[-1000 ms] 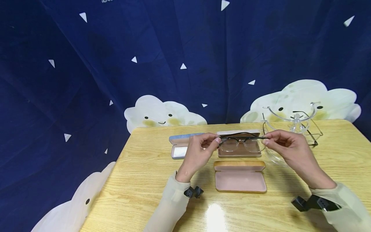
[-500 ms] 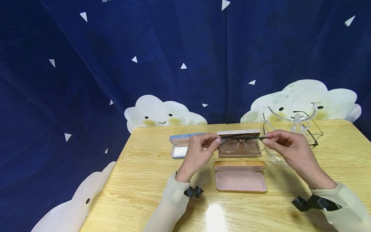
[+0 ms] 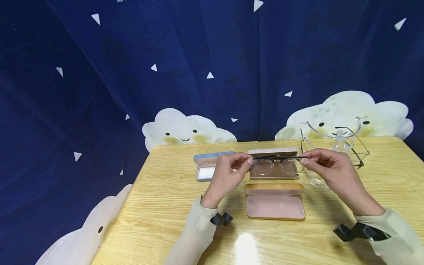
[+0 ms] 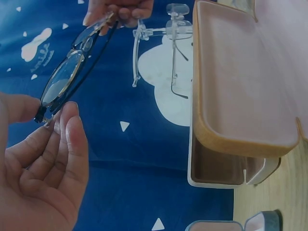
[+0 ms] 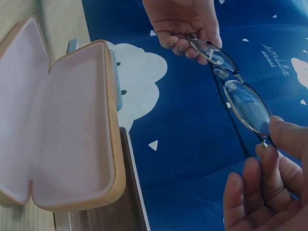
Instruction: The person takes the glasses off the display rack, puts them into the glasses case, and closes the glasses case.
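A pair of black half-rim eyeglasses (image 3: 276,158) hangs in the air between my hands, lenses facing me and temples folded behind the frame. My left hand (image 3: 226,176) pinches the left end with thumb and fingertips. At the other end, my right hand (image 3: 334,171) pinches the hinge corner between thumb and index finger. Beneath the glasses lies an open orange glasses case (image 3: 275,207) with a pink lining. Just behind it, an open brown-lined case (image 3: 274,177) is partly covered by the glasses. Both wrist views show the fingers on the eyeglasses (image 4: 62,82).
An open blue case (image 3: 212,158) with something white inside stands left, partly behind my left hand. Close behind my right hand is a clear display stand (image 3: 339,141) carrying other thin-framed glasses (image 3: 359,162). A blue curtain (image 3: 185,88) hangs beyond the wooden table's (image 3: 159,206) back edge.
The folded temples behind the frame have sunk slightly, now almost level with the top bar. Both hands keep nearly the same place and grip.
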`<state>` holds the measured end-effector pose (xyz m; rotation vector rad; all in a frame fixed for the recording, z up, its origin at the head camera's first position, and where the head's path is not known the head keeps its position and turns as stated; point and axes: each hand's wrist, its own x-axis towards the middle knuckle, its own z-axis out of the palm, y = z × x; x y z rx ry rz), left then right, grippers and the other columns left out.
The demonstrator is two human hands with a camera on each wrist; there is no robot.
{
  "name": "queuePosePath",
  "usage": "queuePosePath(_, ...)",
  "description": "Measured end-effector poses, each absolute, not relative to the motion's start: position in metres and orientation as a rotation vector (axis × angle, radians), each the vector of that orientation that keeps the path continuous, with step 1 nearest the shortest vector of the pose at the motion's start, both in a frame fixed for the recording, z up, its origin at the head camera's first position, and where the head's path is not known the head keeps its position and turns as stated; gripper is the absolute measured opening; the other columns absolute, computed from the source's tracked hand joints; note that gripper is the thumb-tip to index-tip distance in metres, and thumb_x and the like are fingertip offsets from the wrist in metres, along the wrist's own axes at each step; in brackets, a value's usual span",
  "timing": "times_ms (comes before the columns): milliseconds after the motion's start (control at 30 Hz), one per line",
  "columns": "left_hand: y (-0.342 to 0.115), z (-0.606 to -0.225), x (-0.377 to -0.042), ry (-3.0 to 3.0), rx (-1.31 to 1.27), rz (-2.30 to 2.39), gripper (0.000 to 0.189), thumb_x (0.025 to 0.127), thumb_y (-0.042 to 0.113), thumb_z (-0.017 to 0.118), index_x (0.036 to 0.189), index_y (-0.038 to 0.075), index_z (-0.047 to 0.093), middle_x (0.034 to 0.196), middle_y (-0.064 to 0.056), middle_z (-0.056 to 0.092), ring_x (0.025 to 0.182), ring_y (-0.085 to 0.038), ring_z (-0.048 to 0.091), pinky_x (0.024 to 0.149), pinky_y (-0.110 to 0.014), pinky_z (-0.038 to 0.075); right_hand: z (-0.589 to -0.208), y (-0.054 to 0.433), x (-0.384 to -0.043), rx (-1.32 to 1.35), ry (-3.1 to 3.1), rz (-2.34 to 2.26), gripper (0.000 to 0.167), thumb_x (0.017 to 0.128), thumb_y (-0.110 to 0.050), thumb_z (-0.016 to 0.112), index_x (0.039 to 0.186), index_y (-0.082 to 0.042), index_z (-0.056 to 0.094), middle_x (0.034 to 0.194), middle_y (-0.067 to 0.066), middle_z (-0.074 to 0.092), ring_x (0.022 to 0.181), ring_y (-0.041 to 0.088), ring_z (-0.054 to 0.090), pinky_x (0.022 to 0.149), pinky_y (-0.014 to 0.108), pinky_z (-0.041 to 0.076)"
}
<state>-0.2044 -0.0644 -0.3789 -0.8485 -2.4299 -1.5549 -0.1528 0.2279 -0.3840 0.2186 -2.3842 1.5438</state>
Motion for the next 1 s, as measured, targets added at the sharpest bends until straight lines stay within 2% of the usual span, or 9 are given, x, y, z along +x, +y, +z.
queuePosePath(300, -0.0645, -0.3772, -0.2030, -2.411, -0.876, -1.549, 0.020, 0.101, 0.017, 0.064, 0.103, 0.005, 0.079, 0.084, -0.008, 0.078, 0.066, 0.002, 0.062, 0.064, -0.018, 0.056, -0.3853, 0.2278, -0.1532, 0.208, -2.392, 1.560, 0.014, 0.099, -0.015, 0.074, 0.111, -0.008, 0.075, 0.079, -0.013, 0.070, 0.070, 0.003, 0.060, 0.058, 0.024, 0.046)
queuePosePath(467, -0.0643, -0.3763, -0.2020, -2.406, -0.881, -1.533, 0.019, 0.101, 0.017, 0.064, 0.101, 0.005, 0.079, 0.082, -0.008, 0.077, 0.066, 0.001, 0.061, 0.064, -0.018, 0.055, -0.3856, 0.2279, -0.1526, 0.209, -2.387, 1.560, 0.013, 0.099, -0.015, 0.074, 0.110, -0.009, 0.076, 0.075, -0.014, 0.065, 0.066, 0.004, 0.056, 0.054, 0.028, 0.041)
queuePosePath(767, -0.0648, -0.3753, -0.2016, -2.390, -0.906, -1.510, 0.019, 0.102, 0.016, 0.064, 0.101, 0.004, 0.079, 0.083, -0.009, 0.078, 0.069, 0.003, 0.063, 0.068, -0.019, 0.059, -0.3848, 0.2278, -0.1531, 0.213, -2.395, 1.555, 0.014, 0.099, -0.016, 0.074, 0.110, -0.009, 0.076, 0.073, -0.013, 0.061, 0.062, 0.006, 0.054, 0.051, 0.031, 0.038)
queuePosePath(1000, -0.0648, -0.3750, -0.2022, -2.398, -0.902, -1.526, 0.019, 0.101, 0.015, 0.064, 0.101, 0.003, 0.079, 0.083, -0.009, 0.078, 0.067, -0.009, 0.067, 0.066, -0.019, 0.058, -0.3848, 0.2280, -0.1532, 0.206, -2.411, 1.556, 0.015, 0.099, -0.017, 0.074, 0.111, -0.008, 0.076, 0.077, -0.013, 0.067, 0.065, 0.005, 0.056, 0.052, 0.030, 0.040)
